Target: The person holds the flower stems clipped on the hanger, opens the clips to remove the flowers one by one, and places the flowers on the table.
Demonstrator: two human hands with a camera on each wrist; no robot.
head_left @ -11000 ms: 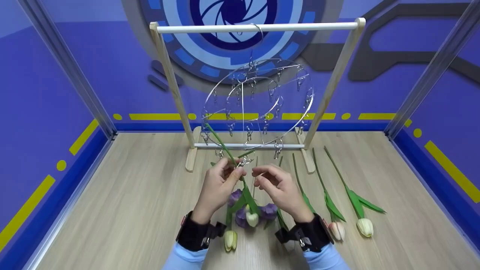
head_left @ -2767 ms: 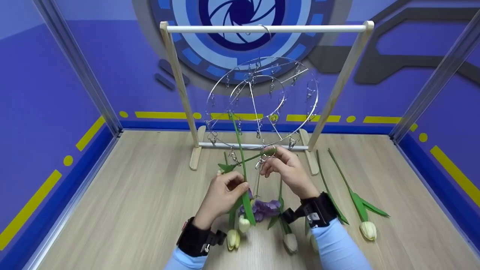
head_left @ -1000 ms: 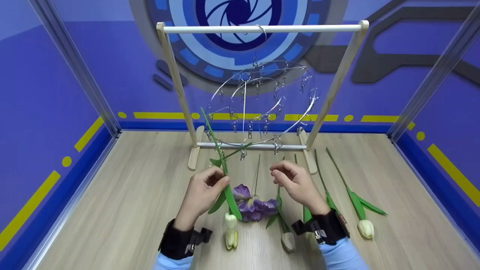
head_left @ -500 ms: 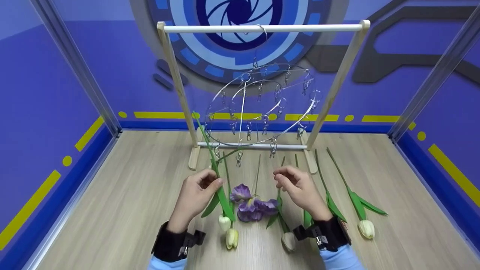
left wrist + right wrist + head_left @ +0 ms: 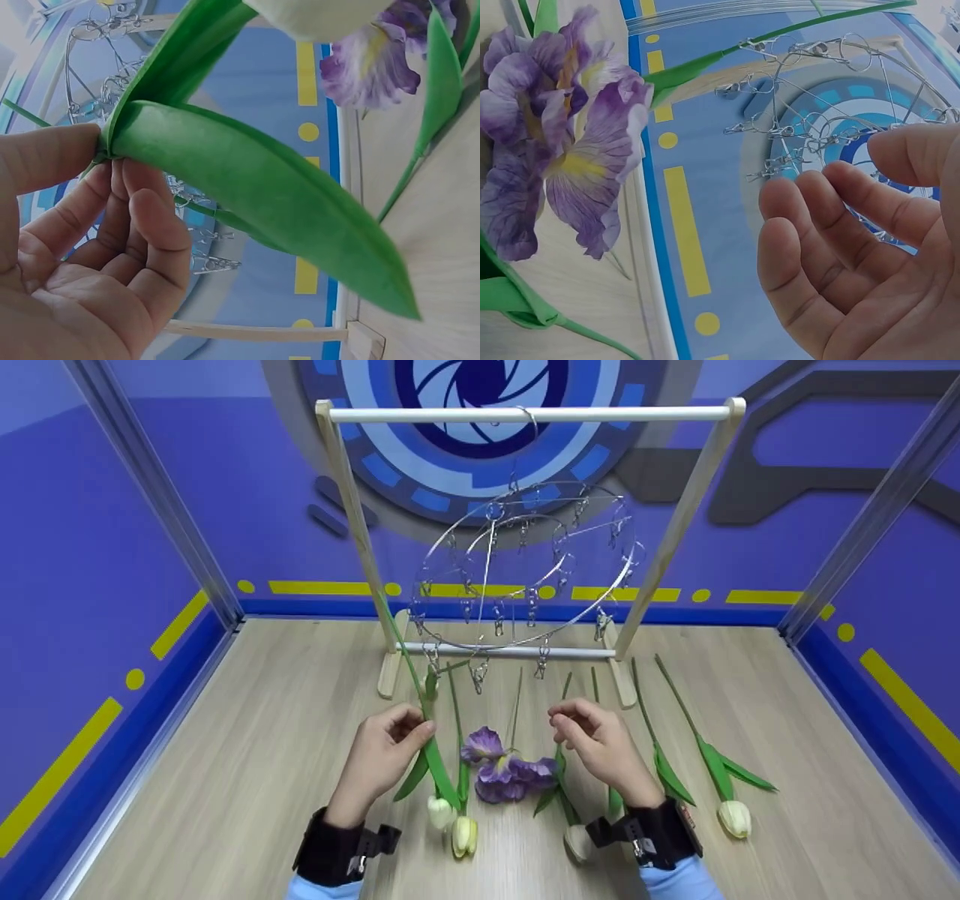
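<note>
My left hand (image 5: 382,750) pinches an artificial white tulip (image 5: 441,813) between thumb and fingers where the leaves leave the stem. Its bloom points down toward me and its stem rises toward the rack; in the left wrist view a broad green leaf (image 5: 262,187) spreads past the fingertips. My right hand (image 5: 600,746) hovers above the flowers, fingers loosely curled around nothing. A round wire clip hanger (image 5: 487,562) hangs ahead of both hands. At its front left clip is another green-leaved flower (image 5: 431,681), its stem slanting right.
The hanger is hooked on a wooden rack's white top bar (image 5: 420,415). On the table lie a purple iris (image 5: 502,776), a yellowish tulip (image 5: 464,837), a white tulip (image 5: 735,818) at the right and several more stems, some partly hidden by my right arm.
My right hand has left a hanger clip and drawn back toward me. The left hand has moved left and slightly down with the tulip. The hanger has swung and turned a little.
</note>
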